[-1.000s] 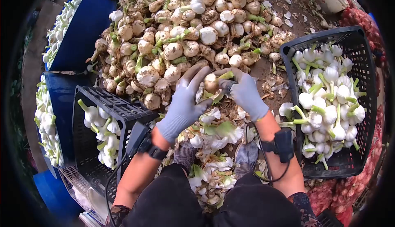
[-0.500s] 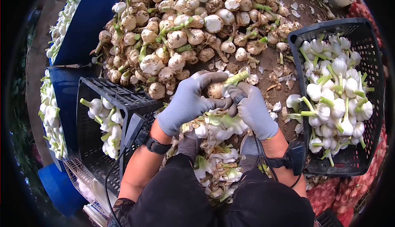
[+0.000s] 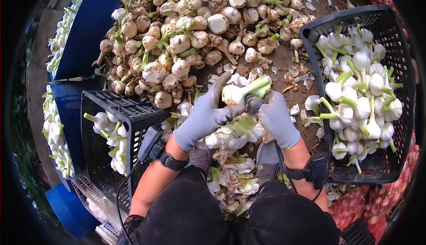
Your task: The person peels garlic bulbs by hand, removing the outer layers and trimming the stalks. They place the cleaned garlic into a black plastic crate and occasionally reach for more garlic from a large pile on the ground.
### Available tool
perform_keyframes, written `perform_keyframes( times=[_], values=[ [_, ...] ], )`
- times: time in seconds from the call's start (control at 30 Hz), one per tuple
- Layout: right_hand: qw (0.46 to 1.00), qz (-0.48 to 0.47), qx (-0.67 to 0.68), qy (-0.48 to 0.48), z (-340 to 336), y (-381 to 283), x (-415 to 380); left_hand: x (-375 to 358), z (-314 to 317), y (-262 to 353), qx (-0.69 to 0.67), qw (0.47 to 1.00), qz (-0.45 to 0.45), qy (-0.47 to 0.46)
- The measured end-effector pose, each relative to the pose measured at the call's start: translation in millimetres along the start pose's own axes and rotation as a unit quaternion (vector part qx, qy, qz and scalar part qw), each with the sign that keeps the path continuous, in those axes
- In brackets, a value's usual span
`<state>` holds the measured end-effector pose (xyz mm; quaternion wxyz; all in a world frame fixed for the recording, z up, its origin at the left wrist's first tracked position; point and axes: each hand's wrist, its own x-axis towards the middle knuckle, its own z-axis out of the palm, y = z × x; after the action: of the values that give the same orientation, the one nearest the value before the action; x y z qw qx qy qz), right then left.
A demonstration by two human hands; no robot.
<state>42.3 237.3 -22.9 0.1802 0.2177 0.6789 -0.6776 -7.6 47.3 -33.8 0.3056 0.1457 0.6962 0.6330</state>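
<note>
Both my hands wear grey gloves with dirt-darkened fingertips and meet in the middle of the head view. Between them is a garlic bulb [image 3: 231, 95], brown-stained at its left end and bare white toward its thick pale-green stem, which points up to the right. My left hand [image 3: 205, 115] is closed around the bulb's left side and underside. With thumb and fingers bent, my right hand [image 3: 276, 117] is closed at the base of the stem; part of its grip is hidden. Just below, a blurred strip of garlic skin [image 3: 246, 128] hangs or falls.
A large heap of dirty garlic [image 3: 177, 45] lies ahead. To the right, a black crate [image 3: 397, 36] holds peeled white garlic; another black crate [image 3: 106, 97] with some stands left. Blue tubs [image 3: 91, 27] of garlic line the far left. Peeled skins [image 3: 235, 183] cover the ground between my feet.
Brown outer skin has come off the bulb's stem side, showing white beneath, and loose skin has dropped below. My right hand has moved slightly down and right along the stem.
</note>
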Motion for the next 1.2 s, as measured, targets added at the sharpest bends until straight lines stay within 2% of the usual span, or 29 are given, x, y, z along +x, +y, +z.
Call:
perform_keyframes(
  times=[0.07, 0.1, 0.13, 0.2, 0.23, 0.27, 0.3, 0.33, 0.37, 0.4, 0.43, 0.47, 0.53, 0.57, 0.6, 0.63, 0.67, 0.7, 0.73, 0.8, 0.83, 0.87, 0.9, 0.93, 1.0, 1.07, 1.13, 1.2],
  values=[
    [0.999, -0.019, 0.044, 0.009, 0, 2, -7, -2, -13, 6, -0.025, 0.999, -0.038, 0.028],
    [0.994, 0.003, 0.104, -0.024, 1, -4, -16, 9, 2, 21, -0.056, 0.984, -0.074, 0.149],
    [0.985, 0.026, 0.163, -0.057, 3, -8, -23, 15, -3, 20, 0.092, 0.977, -0.063, 0.179],
    [0.984, 0.022, 0.17, -0.051, 10, -7, -25, 10, 2, 30, 0.073, 0.989, 0.007, 0.132],
    [0.995, -0.017, 0.1, -0.022, 11, -2, -23, 12, -7, 30, 0.221, 0.95, 0.215, 0.052],
    [0.998, -0.056, 0.029, 0.009, 11, 1, -23, 12, -5, 28, 0.247, 0.952, 0.175, 0.04],
    [0.993, -0.101, -0.013, -0.063, 4, -2, -24, 10, -6, 35, 0.147, 0.989, 0.01, 0.006],
    [0.993, -0.099, -0.011, -0.063, 4, -1, -25, 7, -8, 43, 0.042, 0.986, -0.158, -0.026],
    [0.993, -0.102, -0.056, -0.006, 4, -1, -24, 6, -8, 37, -0.081, 0.989, -0.123, 0.003],
    [0.988, -0.106, -0.104, 0.052, 3, -2, -22, 5, -7, 34, -0.156, 0.979, -0.125, 0.029],
    [0.968, -0.105, -0.213, 0.085, -3, 6, -14, 4, -6, 28, -0.238, 0.965, -0.11, 0.025],
    [0.967, -0.106, -0.213, 0.087, -3, 7, -16, 2, -5, 25, -0.317, 0.944, -0.095, 0.02],
    [0.902, -0.014, -0.426, -0.062, 2, 6, -23, 2, -4, 30, -0.412, 0.909, -0.056, 0.027],
    [0.907, -0.068, -0.393, -0.137, 6, 23, -32, 4, -9, 29, -0.41, 0.91, -0.042, 0.03],
    [0.898, -0.074, -0.376, -0.215, 12, 27, -46, 9, -15, 29, -0.45, 0.888, -0.066, 0.064],
    [0.874, -0.114, -0.35, -0.317, 17, 22, -54, 12, -19, 28, -0.441, 0.893, -0.053, 0.072],
    [0.827, -0.081, -0.36, -0.425, 20, 17, -59, 15, -21, 27, -0.433, 0.897, -0.043, 0.078],
    [0.83, -0.102, -0.324, -0.442, 21, 16, -59, 20, -21, 31, -0.431, 0.898, -0.032, 0.081],
    [0.834, -0.121, -0.288, -0.454, 21, 14, -60, 29, -22, 41, -0.408, 0.912, -0.009, 0.043],
    [0.845, -0.055, -0.409, -0.34, 23, -7, -51, 41, -3, 90, -0.382, 0.924, 0.009, 0.003],
    [0.829, -0.112, -0.48, -0.265, 25, 5, -44, 44, 15, 127, -0.311, 0.949, 0.05, -0.015],
    [0.833, -0.162, -0.481, -0.218, 26, 6, -40, 47, 30, 150, -0.237, 0.967, 0.092, -0.032],
    [0.861, -0.183, -0.436, -0.189, 24, 3, -34, 60, 31, 154, -0.219, 0.952, 0.211, 0.017],
    [0.885, -0.206, -0.388, -0.155, 20, -2, -24, 65, 15, 158, -0.122, 0.956, 0.258, 0.063],
    [0.927, -0.199, -0.318, -0.02, 3, -6, 21, 64, -22, 143, -0.137, 0.967, 0.189, 0.105],
    [0.861, -0.156, -0.445, 0.191, -14, 1, 78, 59, -27, 110, -0.162, 0.975, 0.104, 0.115],
    [0.754, -0.065, -0.59, 0.28, -19, 25, 121, 55, -16, 64, -0.144, 0.982, -0.017, 0.117],
    [0.741, -0.088, -0.582, 0.322, -21, 59, 143, 51, -10, 35, -0.015, 0.993, -0.071, 0.094]
  ],
)
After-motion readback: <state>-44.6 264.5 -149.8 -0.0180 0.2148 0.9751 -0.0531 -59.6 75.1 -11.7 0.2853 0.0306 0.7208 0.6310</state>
